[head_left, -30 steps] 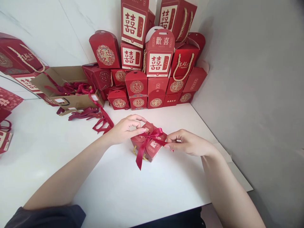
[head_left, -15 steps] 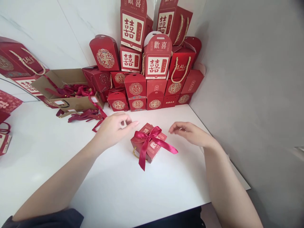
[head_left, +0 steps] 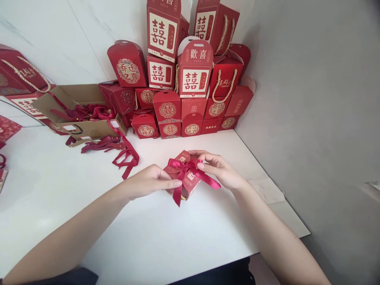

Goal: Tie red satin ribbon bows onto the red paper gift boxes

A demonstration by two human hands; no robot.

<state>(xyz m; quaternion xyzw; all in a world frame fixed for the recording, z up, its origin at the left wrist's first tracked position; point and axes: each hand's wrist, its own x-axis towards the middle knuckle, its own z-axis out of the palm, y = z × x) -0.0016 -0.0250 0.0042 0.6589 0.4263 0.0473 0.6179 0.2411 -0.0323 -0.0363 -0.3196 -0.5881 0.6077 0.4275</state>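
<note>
A small red gift box (head_left: 189,183) with white and gold characters rests on the white table, tied with a shiny crimson ribbon bow (head_left: 187,166). One ribbon tail hangs over the near side and another reaches out to the right. My left hand (head_left: 151,182) grips the box's left side, its thumb lying over the top by the ribbon tail. On the far right side, my right hand (head_left: 218,168) holds the box, with the thumb against the bow's right loop and the fingers partly hidden behind the box.
Stacked red gift boxes (head_left: 192,83) line the wall at the back. An open cardboard box (head_left: 89,130) of ribbons stands back left, with loose dark red ribbons (head_left: 102,144) before it. A grey wall (head_left: 308,111) borders the table's right side.
Both hands, apart from the gift box half a second ago, have come inward and taken hold of its sides. The camera view has shifted slightly.
</note>
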